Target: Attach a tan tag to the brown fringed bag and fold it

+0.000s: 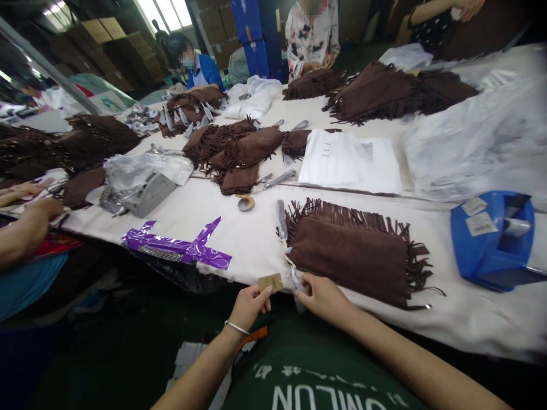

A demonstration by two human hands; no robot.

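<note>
- Close to the near edge of the white cloth-covered table (239, 239), the left hand (250, 304) pinches a small tan cardboard tag (270, 282) between thumb and fingertips, holding it just above the table edge.
- Beside it, the right hand (322, 296) is closed around a thin pale strip or clear tie (296, 280) at the near left corner of a flat brown suede pouch with fringe along its edges (354, 253); what exactly the strip is cannot be told.
- The pouch lies flat on the table, directly ahead of both hands, and the tag sits just left of its corner.
- A silver bangle (236, 327) circles the left wrist.
- To the right rests a blue plastic box with paper labels (491, 239).
- To the left lies a crumpled purple foil wrapper (179, 246).
- Further back are more brown fringed pouches in a heap (239, 154) and a folded white sheet (348, 162).
- Another person's forearm (25, 228) rests at the far left edge.
</note>
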